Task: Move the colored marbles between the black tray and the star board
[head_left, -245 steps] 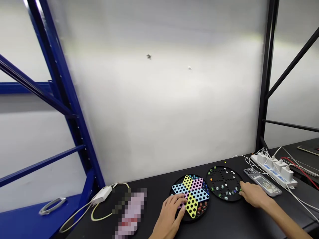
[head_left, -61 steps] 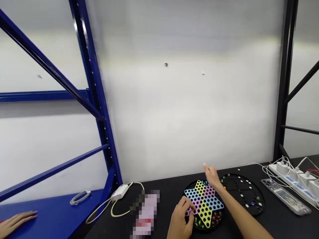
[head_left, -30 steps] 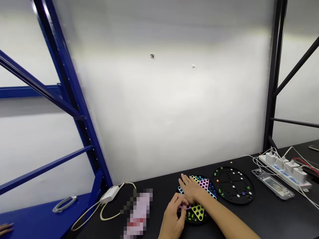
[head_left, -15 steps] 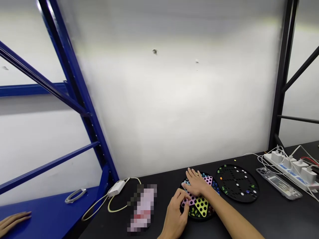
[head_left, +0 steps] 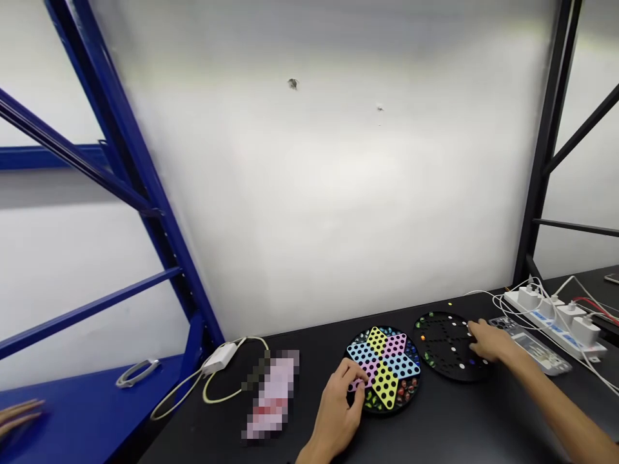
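Note:
A round Chinese checkers board with a coloured star of holes lies on the black table, glass marbles in the pockets around its rim. At its lower left edge my left hand rests with curled fingers, thumb and fingertips close together over the pink point. What they hold, if anything, is hidden. My right hand reaches over the right side of a black round board, index finger and thumb apart, near its white pieces. An orange piece and several green marbles sit at this board's left side.
Right of the boards lie a clear case and a white power strip with plugs and cables. To the left are a blurred pink packet and a white adapter with its cable. Another person's hand is over the blue table.
My right hand has left the star board and moved right to the black board. My left hand stays at the star board's edge. The camera view has shifted slightly.

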A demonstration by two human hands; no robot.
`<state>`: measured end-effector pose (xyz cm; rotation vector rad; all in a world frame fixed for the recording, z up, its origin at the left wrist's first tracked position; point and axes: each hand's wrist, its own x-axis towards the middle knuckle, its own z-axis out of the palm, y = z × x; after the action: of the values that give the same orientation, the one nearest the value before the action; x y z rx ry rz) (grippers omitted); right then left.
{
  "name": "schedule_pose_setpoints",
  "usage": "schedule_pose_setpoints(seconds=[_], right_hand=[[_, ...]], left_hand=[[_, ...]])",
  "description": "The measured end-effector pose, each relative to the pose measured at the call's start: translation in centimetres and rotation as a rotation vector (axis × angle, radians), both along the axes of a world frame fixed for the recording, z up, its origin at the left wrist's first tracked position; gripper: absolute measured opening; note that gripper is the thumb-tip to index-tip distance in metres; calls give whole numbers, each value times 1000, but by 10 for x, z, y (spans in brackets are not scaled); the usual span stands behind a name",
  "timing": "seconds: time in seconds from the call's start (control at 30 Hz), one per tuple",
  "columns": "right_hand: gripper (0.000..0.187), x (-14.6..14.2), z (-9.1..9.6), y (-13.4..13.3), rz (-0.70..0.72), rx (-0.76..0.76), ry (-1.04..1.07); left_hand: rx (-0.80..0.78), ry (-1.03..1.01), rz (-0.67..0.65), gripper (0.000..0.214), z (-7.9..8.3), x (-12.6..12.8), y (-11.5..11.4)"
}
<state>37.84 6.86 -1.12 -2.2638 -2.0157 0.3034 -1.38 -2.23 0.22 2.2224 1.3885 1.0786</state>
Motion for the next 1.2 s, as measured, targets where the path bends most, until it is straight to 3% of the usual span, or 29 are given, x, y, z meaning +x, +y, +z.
schedule_pose_setpoints(seconds=[0.23,0.3,0.43,0.6,0.8,1.1,1.2], right_hand=[[17,0,-15,-6,45,92,349],[17,-8,-11,5,54,151,501],[28,-27,-1,42,-81,324,770],[16,-57,-12,75,-131,294,588],[9,-82,-33,74,-77,293,490],[34,-72,-11,89,-102,339,783],[28,-75,-12,86,-95,324,766]], left_hand=[[8,-19,16,19,0,0,-1],[0,-19,10,19,0,0,0],[-19,-24,6,20,-2,-1,1],[-19,-25,13,19,-4,-2,1],[5,-18,22,19,-1,0,-1],[-8,-27,21,17,0,0,-2],[-14,-27,19,18,0,0,-2]])
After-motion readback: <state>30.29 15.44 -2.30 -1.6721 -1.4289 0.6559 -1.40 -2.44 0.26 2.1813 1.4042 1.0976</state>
